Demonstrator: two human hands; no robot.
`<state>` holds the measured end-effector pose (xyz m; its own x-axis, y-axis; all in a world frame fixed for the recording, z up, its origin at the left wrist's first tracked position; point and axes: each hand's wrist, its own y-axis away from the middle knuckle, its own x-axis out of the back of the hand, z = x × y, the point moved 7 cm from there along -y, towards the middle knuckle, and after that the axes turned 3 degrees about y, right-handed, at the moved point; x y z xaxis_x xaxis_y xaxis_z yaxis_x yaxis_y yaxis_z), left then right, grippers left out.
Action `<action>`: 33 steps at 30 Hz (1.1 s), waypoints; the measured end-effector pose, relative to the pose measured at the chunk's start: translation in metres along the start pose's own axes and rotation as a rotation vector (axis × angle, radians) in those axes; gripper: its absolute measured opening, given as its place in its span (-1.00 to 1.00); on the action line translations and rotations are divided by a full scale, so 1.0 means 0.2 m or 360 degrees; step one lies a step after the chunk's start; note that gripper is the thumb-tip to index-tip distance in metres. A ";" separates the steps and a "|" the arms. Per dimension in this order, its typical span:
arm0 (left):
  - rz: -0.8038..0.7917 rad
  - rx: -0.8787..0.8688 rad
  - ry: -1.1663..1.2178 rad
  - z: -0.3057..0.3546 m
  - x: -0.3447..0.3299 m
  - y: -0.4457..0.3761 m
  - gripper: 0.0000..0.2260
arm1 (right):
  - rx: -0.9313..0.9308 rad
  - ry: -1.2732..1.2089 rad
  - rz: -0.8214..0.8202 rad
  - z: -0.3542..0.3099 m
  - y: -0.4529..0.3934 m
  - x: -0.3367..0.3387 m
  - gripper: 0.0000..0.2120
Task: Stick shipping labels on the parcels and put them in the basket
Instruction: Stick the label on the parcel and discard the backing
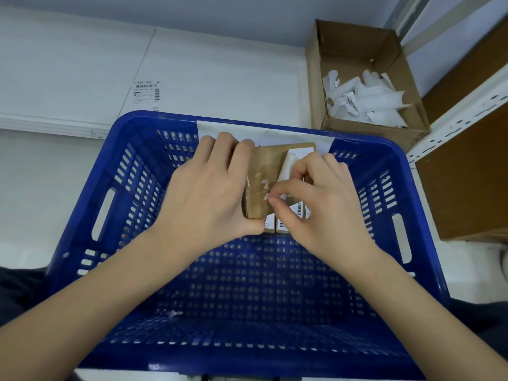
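While the brown parcel (259, 182) is being gripped by the left hand (209, 188) above the blue basket (115, 215), a label (288, 163) is being pinched onto it by the right hand (316, 204); a crease is likely being risked if it is being pressed unevenly.

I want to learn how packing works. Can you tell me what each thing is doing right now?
Left hand: grips the brown parcel.
Right hand: pinches the label.
Brown parcel: held above the basket.
Label: partly stuck on.
Blue basket: holds labelled parcels at its far end.
Cardboard box: open, with crumpled white paper inside.
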<state>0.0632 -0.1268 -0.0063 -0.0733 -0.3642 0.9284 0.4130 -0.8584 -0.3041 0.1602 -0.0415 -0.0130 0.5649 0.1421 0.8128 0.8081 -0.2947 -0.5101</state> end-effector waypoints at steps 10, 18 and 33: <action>0.0043 0.0114 0.0166 -0.02 0.04 -0.02 -0.29 | -0.0057 -0.0018 0.0139 -0.01 0.00 0.06 -0.92; 0.0049 0.0194 0.0265 -0.04 0.06 -0.01 -0.25 | 0.0175 0.0103 0.0199 -0.07 0.01 0.08 -0.84; -0.0078 0.0155 0.0288 -0.03 0.03 -0.01 -0.25 | 0.0120 -0.0091 0.0035 -0.02 -0.02 0.06 -0.88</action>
<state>0.0559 -0.1299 -0.0020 -0.2538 -0.3892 0.8855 0.4902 -0.8410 -0.2291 0.1634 -0.0429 0.0005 0.5895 0.1906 0.7850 0.8045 -0.2265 -0.5491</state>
